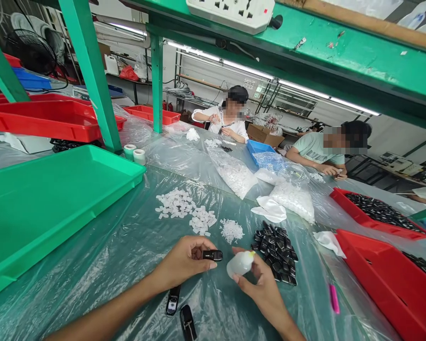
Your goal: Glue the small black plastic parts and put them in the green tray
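The left hand (pixel 184 259) has its grip clamped on 1 glossy black part (pixel 213 255), small, oblong and rounded at its end, held above the worktop (pixel 124 241). The right hand (pixel 261 279) has its grip wrapped around 1 cloudy white bottle (pixel 240 265) with a yellow tip, just beside that part. Below lie 2 longer black pieces (pixel 188 322), 3 heaps of white bits (pixel 175 203), 1 black heap (pixel 275 251) and 1 pink stick (pixel 334 298). Lettering on a pale green shirt (pixel 314 148) is too blurred to read.

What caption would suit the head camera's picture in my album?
At a plastic-covered table, the left hand holds a glossy black piece, the right hand a small whitish bottle.
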`<state>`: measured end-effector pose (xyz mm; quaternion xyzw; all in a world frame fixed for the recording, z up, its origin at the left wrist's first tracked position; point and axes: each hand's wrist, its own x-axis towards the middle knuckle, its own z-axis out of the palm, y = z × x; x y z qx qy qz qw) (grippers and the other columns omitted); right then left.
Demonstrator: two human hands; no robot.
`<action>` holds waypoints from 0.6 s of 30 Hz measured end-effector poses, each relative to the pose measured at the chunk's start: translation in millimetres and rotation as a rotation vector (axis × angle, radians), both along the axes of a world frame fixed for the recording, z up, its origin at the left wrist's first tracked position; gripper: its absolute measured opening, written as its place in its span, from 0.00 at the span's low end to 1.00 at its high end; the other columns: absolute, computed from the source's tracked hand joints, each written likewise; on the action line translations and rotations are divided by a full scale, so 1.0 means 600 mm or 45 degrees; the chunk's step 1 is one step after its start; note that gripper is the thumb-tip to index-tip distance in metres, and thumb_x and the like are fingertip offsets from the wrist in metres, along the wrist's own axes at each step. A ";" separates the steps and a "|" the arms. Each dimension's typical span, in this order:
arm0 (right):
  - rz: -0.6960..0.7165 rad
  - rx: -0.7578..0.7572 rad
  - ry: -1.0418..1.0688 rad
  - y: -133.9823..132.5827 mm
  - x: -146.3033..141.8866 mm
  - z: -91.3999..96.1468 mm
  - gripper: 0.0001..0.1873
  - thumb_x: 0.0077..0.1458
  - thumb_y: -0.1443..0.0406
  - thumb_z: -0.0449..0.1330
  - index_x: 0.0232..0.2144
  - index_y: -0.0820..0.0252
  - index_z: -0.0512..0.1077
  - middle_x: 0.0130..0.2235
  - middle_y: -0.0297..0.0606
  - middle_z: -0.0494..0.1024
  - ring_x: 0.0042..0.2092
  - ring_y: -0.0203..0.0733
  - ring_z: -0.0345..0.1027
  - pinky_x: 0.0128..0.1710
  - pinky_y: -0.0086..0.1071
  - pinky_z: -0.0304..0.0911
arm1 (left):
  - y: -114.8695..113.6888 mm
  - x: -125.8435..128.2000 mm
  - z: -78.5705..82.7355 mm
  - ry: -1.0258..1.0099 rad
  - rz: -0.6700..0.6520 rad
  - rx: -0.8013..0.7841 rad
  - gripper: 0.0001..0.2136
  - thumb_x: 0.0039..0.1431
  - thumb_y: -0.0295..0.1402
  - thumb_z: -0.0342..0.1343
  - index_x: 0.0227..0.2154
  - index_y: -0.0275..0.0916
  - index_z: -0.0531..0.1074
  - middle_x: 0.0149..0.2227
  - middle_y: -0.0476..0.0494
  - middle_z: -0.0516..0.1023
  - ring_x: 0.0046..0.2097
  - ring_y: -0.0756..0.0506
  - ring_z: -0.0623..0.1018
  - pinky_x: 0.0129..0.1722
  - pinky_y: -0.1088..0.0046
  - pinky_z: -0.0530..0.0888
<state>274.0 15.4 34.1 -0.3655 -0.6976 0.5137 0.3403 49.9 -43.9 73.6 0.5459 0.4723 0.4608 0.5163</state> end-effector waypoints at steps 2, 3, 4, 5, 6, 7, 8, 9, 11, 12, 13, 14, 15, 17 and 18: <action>-0.003 -0.226 0.218 -0.001 0.007 -0.004 0.20 0.45 0.63 0.66 0.43 0.54 0.69 0.42 0.40 0.75 0.43 0.47 0.67 0.45 0.38 0.60 | -0.001 0.001 0.002 -0.016 0.008 0.013 0.11 0.50 0.36 0.61 0.33 0.34 0.73 0.29 0.46 0.72 0.29 0.50 0.69 0.27 0.77 0.64; -0.004 -0.320 0.327 -0.001 0.010 -0.004 0.21 0.45 0.61 0.66 0.43 0.55 0.69 0.40 0.40 0.76 0.41 0.46 0.68 0.43 0.38 0.61 | -0.002 0.001 0.003 -0.021 0.014 0.015 0.11 0.50 0.36 0.61 0.33 0.34 0.73 0.29 0.46 0.73 0.29 0.50 0.69 0.28 0.77 0.65; -0.006 -0.396 0.438 -0.002 0.011 -0.002 0.21 0.45 0.59 0.66 0.42 0.56 0.69 0.39 0.40 0.76 0.39 0.45 0.68 0.41 0.37 0.62 | -0.002 0.001 0.004 -0.024 0.023 0.011 0.11 0.50 0.36 0.60 0.33 0.34 0.73 0.29 0.46 0.73 0.30 0.50 0.70 0.29 0.77 0.65; -0.006 -0.464 0.553 -0.004 0.012 0.001 0.20 0.46 0.57 0.65 0.42 0.57 0.70 0.37 0.40 0.76 0.36 0.43 0.67 0.38 0.35 0.62 | -0.003 0.002 0.005 -0.025 0.036 0.004 0.10 0.50 0.35 0.61 0.33 0.34 0.73 0.29 0.46 0.73 0.30 0.50 0.70 0.29 0.76 0.65; -0.009 -0.530 0.675 -0.005 0.012 0.006 0.19 0.49 0.56 0.62 0.41 0.58 0.70 0.34 0.39 0.74 0.33 0.40 0.65 0.34 0.33 0.62 | -0.004 0.002 0.006 -0.025 0.047 -0.003 0.10 0.50 0.35 0.61 0.33 0.34 0.73 0.29 0.46 0.73 0.30 0.49 0.70 0.29 0.76 0.65; -0.013 -0.598 0.801 -0.007 0.010 0.011 0.17 0.51 0.55 0.60 0.41 0.58 0.71 0.32 0.37 0.72 0.30 0.37 0.63 0.30 0.31 0.61 | -0.005 0.003 0.007 -0.022 0.054 -0.007 0.10 0.50 0.35 0.60 0.33 0.34 0.73 0.30 0.46 0.73 0.30 0.49 0.70 0.29 0.76 0.66; -0.016 -0.665 0.918 -0.008 0.008 0.016 0.15 0.53 0.56 0.57 0.40 0.58 0.71 0.30 0.35 0.70 0.27 0.35 0.59 0.27 0.30 0.59 | -0.006 0.003 0.008 -0.018 0.059 -0.010 0.10 0.51 0.35 0.60 0.33 0.34 0.73 0.30 0.46 0.73 0.30 0.49 0.70 0.29 0.76 0.66; -0.015 -0.729 1.017 -0.009 0.006 0.021 0.14 0.54 0.57 0.56 0.39 0.58 0.70 0.28 0.34 0.67 0.25 0.33 0.56 0.25 0.28 0.58 | -0.007 0.004 0.009 -0.013 0.060 -0.008 0.10 0.51 0.35 0.60 0.34 0.35 0.73 0.30 0.45 0.73 0.30 0.49 0.70 0.30 0.75 0.66; -0.013 -0.829 1.145 -0.009 0.003 0.027 0.13 0.54 0.58 0.55 0.37 0.60 0.70 0.25 0.31 0.61 0.23 0.31 0.50 0.22 0.27 0.55 | -0.007 0.006 0.012 -0.006 0.064 -0.007 0.09 0.51 0.35 0.59 0.33 0.35 0.73 0.29 0.46 0.72 0.30 0.49 0.69 0.29 0.75 0.66; -0.017 -0.867 1.180 -0.008 0.003 0.027 0.12 0.53 0.59 0.56 0.36 0.61 0.70 0.24 0.30 0.59 0.23 0.31 0.48 0.22 0.27 0.54 | -0.007 0.007 0.014 -0.006 0.066 -0.010 0.09 0.51 0.35 0.59 0.33 0.35 0.73 0.29 0.46 0.72 0.29 0.49 0.69 0.29 0.76 0.66; -0.030 -0.899 1.204 -0.007 0.003 0.026 0.12 0.52 0.60 0.57 0.35 0.62 0.70 0.24 0.29 0.58 0.22 0.30 0.48 0.21 0.27 0.54 | -0.007 0.008 0.015 -0.004 0.071 -0.015 0.09 0.51 0.34 0.59 0.32 0.35 0.73 0.29 0.46 0.72 0.29 0.49 0.69 0.29 0.76 0.65; -0.055 -0.926 1.224 -0.005 0.003 0.023 0.11 0.51 0.60 0.57 0.35 0.62 0.70 0.24 0.29 0.57 0.22 0.30 0.47 0.21 0.26 0.54 | -0.007 0.009 0.016 0.002 0.076 -0.021 0.08 0.51 0.34 0.59 0.32 0.35 0.72 0.29 0.46 0.72 0.29 0.50 0.69 0.29 0.76 0.65; -0.089 -0.951 1.240 -0.004 0.004 0.020 0.11 0.50 0.61 0.58 0.35 0.61 0.70 0.24 0.29 0.58 0.22 0.30 0.47 0.21 0.26 0.54 | -0.008 0.010 0.017 0.013 0.081 -0.027 0.08 0.51 0.34 0.59 0.32 0.35 0.72 0.29 0.46 0.73 0.29 0.50 0.69 0.29 0.76 0.65; -0.162 -0.990 1.264 -0.002 0.005 0.012 0.12 0.48 0.63 0.60 0.37 0.59 0.70 0.25 0.30 0.60 0.22 0.29 0.48 0.20 0.25 0.53 | -0.008 0.012 0.017 0.041 0.089 -0.026 0.08 0.51 0.33 0.59 0.33 0.35 0.73 0.30 0.46 0.73 0.30 0.49 0.69 0.29 0.76 0.65; -0.192 -1.006 1.266 -0.001 0.005 0.009 0.12 0.47 0.63 0.61 0.37 0.58 0.70 0.26 0.30 0.61 0.22 0.29 0.48 0.20 0.25 0.53 | -0.009 0.012 0.016 0.053 0.090 -0.025 0.08 0.51 0.33 0.59 0.33 0.35 0.73 0.30 0.46 0.73 0.30 0.49 0.69 0.29 0.75 0.65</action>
